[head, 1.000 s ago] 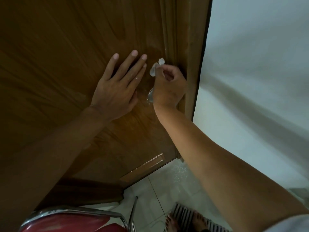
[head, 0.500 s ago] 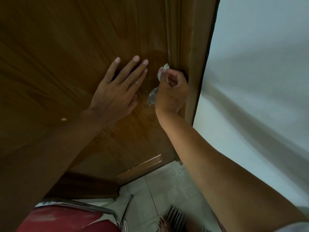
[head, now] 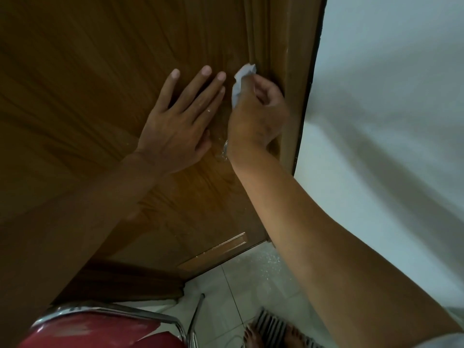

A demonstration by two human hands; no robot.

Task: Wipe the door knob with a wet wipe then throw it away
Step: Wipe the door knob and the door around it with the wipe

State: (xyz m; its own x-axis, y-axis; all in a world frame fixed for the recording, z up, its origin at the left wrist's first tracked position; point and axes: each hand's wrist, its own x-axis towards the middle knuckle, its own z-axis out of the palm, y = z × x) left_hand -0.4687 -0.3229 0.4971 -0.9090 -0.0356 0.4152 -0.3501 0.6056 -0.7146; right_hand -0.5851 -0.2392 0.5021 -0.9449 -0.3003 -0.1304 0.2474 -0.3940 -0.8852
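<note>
My right hand grips a crumpled white wet wipe and covers the metal door knob, of which only a shiny sliver shows under the wrist. The knob sits near the right edge of a brown wooden door. My left hand lies flat on the door with straight, spread fingers, just left of the right hand.
A wooden door frame and a white wall stand to the right. Below, a red chair with a chrome frame stands at the bottom left. My bare feet stand on a striped mat on the pale tiled floor.
My right hand with the wipe has shifted over the knob, so less of the metal shows now. The left hand stays flat on the door.
</note>
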